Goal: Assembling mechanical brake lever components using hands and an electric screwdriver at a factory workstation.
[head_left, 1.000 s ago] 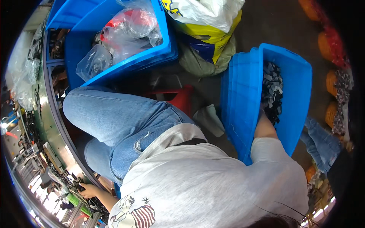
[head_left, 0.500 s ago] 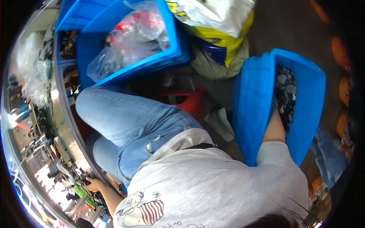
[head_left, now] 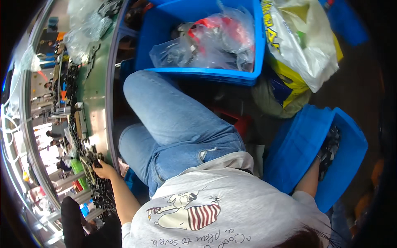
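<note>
My left hand (head_left: 106,169) rests at the bench edge on the left, its fingers closed round a small dark piece I cannot make out. Beside it lies a cluster of black parts (head_left: 89,159) on the bench. On the other side my right forearm (head_left: 307,180) reaches down into a tilted blue bin (head_left: 351,165). Black pieces (head_left: 330,144) fill the bottom of that bin. My right hand is sunk among them and the bin wall, so its fingers are hidden.
A large blue bin (head_left: 198,75) with clear plastic bags (head_left: 223,39) stands ahead of my knees. Right of it sits a white and yellow sack (head_left: 304,49). A red stool (head_left: 244,124) is under me. The green-topped bench (head_left: 97,95) runs along the left.
The view has turned, so the bench, bins and sack sit further right in it. My left hand stays by the black parts and my right arm stays in the tilted bin.
</note>
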A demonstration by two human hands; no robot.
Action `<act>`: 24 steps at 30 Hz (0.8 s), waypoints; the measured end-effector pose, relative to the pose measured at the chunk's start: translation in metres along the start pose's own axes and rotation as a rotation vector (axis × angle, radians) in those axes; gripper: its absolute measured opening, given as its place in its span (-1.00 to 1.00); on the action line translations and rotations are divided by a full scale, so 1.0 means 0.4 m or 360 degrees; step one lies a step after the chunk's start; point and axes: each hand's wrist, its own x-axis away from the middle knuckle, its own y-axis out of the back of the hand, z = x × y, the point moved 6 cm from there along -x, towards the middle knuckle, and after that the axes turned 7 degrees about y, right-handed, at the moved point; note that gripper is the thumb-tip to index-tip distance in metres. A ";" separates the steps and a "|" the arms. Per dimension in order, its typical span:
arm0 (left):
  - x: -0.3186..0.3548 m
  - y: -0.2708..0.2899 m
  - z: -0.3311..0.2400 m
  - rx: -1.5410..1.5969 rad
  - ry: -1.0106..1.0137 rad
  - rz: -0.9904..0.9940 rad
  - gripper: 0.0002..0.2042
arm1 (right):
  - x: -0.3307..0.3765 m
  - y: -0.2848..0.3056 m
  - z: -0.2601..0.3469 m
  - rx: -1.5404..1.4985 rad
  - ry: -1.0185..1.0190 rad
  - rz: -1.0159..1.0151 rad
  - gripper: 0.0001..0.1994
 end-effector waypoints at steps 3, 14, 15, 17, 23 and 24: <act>0.009 0.007 -0.013 0.0006 0.0007 -0.0028 -0.52 | 0.051 -0.046 0.009 -0.0076 0.0034 0.0116 -0.29; 0.066 0.043 -0.046 0.0113 -0.0108 -0.0098 -0.51 | 0.123 -0.135 0.085 -0.0315 0.0215 0.0540 -0.33; 0.069 0.045 -0.044 0.0099 -0.0070 -0.0114 -0.51 | 0.121 -0.136 0.090 -0.0332 0.0231 0.0577 -0.33; 0.072 0.052 -0.052 0.0127 -0.0081 -0.0106 -0.51 | 0.110 -0.127 0.098 -0.0372 0.0255 0.0641 -0.34; 0.074 0.063 -0.067 0.0136 -0.0011 -0.0054 -0.50 | 0.032 0.000 0.074 -0.0505 0.0276 0.0754 -0.36; 0.067 0.059 -0.058 0.0151 -0.0010 -0.0048 -0.49 | 0.017 0.029 0.067 -0.0529 0.0275 0.0768 -0.36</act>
